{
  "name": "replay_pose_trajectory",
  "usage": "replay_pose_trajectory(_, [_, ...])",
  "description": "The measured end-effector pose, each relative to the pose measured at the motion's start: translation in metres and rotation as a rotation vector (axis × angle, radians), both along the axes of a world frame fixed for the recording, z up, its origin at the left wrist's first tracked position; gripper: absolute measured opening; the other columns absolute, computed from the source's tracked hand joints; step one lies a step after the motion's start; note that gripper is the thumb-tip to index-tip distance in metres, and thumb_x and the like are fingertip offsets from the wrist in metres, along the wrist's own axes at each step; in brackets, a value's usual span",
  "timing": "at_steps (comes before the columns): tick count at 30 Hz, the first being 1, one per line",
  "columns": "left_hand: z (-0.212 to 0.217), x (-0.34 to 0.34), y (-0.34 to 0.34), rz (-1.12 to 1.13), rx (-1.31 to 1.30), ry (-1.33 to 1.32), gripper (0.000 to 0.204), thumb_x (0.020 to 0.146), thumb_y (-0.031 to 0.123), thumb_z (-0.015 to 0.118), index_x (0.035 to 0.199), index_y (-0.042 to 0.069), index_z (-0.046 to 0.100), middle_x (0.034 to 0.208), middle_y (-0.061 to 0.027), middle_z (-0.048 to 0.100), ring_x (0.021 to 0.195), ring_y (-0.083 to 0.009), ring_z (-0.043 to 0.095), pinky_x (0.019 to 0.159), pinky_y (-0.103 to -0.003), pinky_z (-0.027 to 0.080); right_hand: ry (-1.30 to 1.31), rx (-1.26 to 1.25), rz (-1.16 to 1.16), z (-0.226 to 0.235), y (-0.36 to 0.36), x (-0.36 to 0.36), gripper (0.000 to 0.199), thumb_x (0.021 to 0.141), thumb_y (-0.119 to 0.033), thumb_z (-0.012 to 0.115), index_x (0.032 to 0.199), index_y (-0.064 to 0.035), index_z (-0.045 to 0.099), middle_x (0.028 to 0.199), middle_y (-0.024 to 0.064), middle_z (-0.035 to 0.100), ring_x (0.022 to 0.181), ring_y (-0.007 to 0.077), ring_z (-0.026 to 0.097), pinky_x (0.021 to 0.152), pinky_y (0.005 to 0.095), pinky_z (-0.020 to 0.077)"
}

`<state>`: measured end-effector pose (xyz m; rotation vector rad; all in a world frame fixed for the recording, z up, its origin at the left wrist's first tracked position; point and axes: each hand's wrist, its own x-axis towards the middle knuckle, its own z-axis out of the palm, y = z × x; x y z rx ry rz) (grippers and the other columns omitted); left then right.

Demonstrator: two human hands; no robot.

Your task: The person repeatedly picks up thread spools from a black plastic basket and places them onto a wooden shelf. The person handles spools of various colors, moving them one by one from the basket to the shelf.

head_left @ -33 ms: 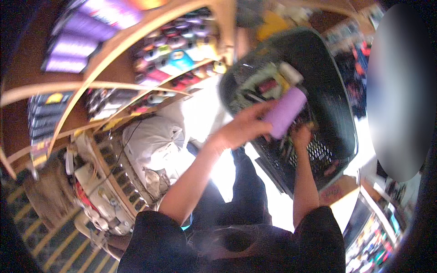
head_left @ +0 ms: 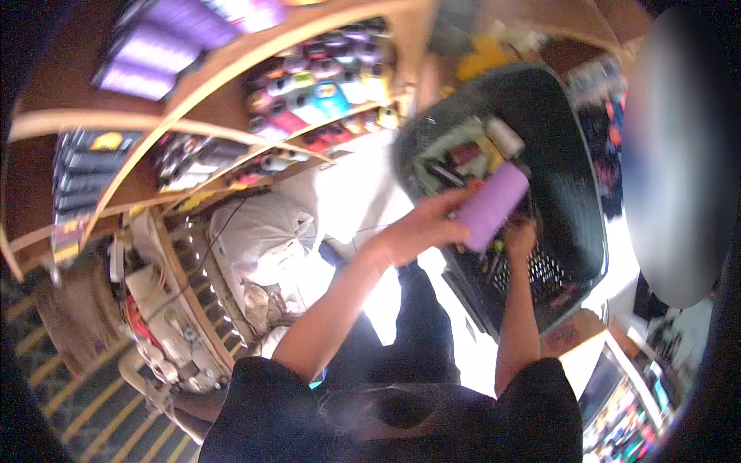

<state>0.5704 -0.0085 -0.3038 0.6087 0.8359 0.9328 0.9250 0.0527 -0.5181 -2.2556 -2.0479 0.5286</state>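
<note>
My left hand [head_left: 427,228] is closed round a lilac thread spool [head_left: 495,207], tilted above a dark green plastic basket [head_left: 567,154]. Deeper in the basket is my right hand [head_left: 522,238], its fingers curled and partly hidden among small things; what they hold is too blurred to name. At the basket's far left lies a pale green container [head_left: 434,152] with a dark red spool [head_left: 465,154] in it. A white spool [head_left: 505,137] is beside these.
Wooden shelves [head_left: 255,143] at the left hold many coloured spools [head_left: 309,85]. A white sack [head_left: 262,231] stands on the floor below them, near a cream-coloured machine [head_left: 174,324]. A cardboard box [head_left: 573,333] is right of the basket; a case of colourful items [head_left: 621,424] stands at the lower right.
Shelves and basket appear shifted a little to the right in the picture. My left hand keeps hold of the lilac spool; my right hand stays in the basket.
</note>
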Motion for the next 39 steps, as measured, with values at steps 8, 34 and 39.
replay_pose_trajectory(8, [0.028, -0.117, -0.139, 0.259, 0.072, -0.2, 0.093, 0.078, 0.01, 0.074, 0.154, 0.008, 0.02, 0.132, -0.0142, 0.059, 0.124, -0.0245, 0.061, 0.107, -0.04, 0.048, 0.533, 0.523, 0.14, 0.162, 0.013, -0.183, 0.019, 0.093, -0.01, 0.068, 0.108, -0.0003, 0.07, 0.103, 0.0121, 0.074, 0.092, 0.025, 0.07, 0.084, 0.0372, 0.0552])
replay_pose_trajectory(34, [0.241, -0.478, -0.329, 1.153, 0.643, 1.822, 0.055, 0.098, 0.014, 0.069, 0.147, 0.002, 0.046, 0.13, -0.0157, 0.063, 0.118, -0.0228, 0.061, 0.104, -0.036, 0.047, 0.894, 1.06, 0.886, 0.481, -0.054, -0.584, 0.021, 0.096, -0.012, 0.069, 0.114, -0.0019, 0.077, 0.104, 0.0106, 0.077, 0.089, 0.015, 0.073, 0.08, 0.0273, 0.0565])
replay_pose_trajectory(39, [0.269, -0.502, -0.336, 1.024, 0.805, 1.97, 0.063, 0.094, 0.023, 0.075, 0.144, 0.002, 0.043, 0.136, -0.0207, 0.054, 0.123, -0.0319, 0.058, 0.104, -0.046, 0.052, 0.714, 0.988, 1.139, 0.515, -0.038, -0.585, 0.026, 0.096, -0.007, 0.068, 0.121, -0.0019, 0.072, 0.106, 0.011, 0.075, 0.094, 0.0149, 0.071, 0.082, 0.0273, 0.0547])
